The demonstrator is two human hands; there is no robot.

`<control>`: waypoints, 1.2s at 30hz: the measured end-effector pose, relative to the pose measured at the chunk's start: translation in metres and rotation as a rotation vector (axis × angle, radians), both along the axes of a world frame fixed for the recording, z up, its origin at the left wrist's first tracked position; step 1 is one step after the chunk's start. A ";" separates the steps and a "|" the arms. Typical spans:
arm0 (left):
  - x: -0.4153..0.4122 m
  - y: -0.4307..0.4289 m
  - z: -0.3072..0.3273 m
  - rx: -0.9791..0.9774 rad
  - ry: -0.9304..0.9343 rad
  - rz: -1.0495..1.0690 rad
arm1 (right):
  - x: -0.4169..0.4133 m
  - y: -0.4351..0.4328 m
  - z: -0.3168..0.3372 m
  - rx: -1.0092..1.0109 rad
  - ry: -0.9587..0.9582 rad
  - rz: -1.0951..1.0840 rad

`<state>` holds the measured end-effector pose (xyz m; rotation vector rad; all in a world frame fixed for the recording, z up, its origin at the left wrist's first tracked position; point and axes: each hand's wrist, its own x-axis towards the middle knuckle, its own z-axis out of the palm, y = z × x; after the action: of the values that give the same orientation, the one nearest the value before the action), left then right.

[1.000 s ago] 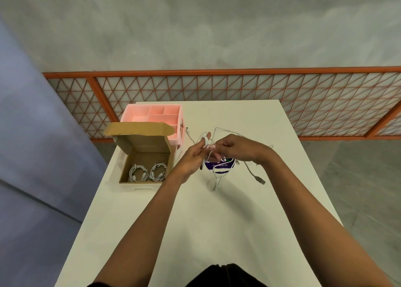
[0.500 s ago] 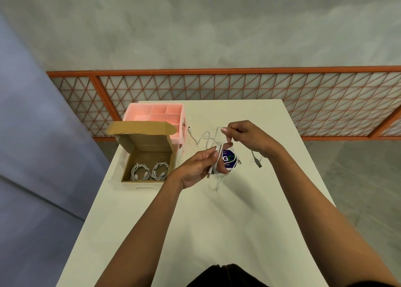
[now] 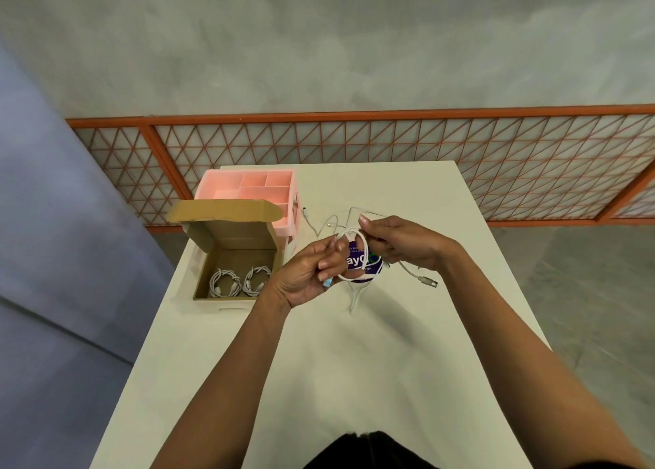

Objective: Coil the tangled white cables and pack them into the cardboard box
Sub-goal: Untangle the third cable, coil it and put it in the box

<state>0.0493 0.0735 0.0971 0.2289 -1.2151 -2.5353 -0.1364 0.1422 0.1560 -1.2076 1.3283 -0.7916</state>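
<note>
Head view: the left hand (image 3: 308, 273) and right hand (image 3: 400, 245) meet above the middle of the tabletop (image 3: 354, 380), both with fingers curled. The left hand pinches one side of a small loop of white cable (image 3: 354, 279). The right hand grips the same cable at the loop's 2 o'clock side, thumb raised. From under the right hand a free tail runs out toward 4 o'clock and ends in a plug (image 3: 427, 281); another short end hangs from the loop at 6 o'clock.

At 9 o'clock from the hands the cardboard box (image 3: 244, 236) stands with its lid flap up, and two coiled cables (image 3: 224, 284) lie side by side on its floor. A pink organiser (image 3: 248, 188) stands just behind the box, at 11 o'clock. More loose strands (image 3: 329, 220) lie at 12 o'clock, just beyond the hands.

This looks like the winding step on a third cable, with only the first turns formed. Next, the right hand probably has to feed the tail round the loop while the left keeps the turns pinched together, then the coil goes over to the box.

Behind the loop is a round purple label (image 3: 356, 261) with white letters reading "ayG", the word being cut off. The smaller print is too fine to read.
</note>
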 end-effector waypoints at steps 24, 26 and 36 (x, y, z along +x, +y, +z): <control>-0.009 0.004 0.014 -0.659 -0.532 0.307 | -0.004 0.001 -0.029 0.079 0.163 -0.139; -0.015 0.009 0.008 -0.727 -0.560 0.391 | -0.004 0.001 -0.035 0.103 0.143 -0.167; -0.014 0.012 -0.008 -0.683 -0.614 0.569 | -0.017 0.010 -0.067 0.040 0.054 -0.198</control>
<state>0.0349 0.0855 0.0886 1.0495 -1.8193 -1.4908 -0.1534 0.1523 0.0893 -1.0836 1.5183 -0.8732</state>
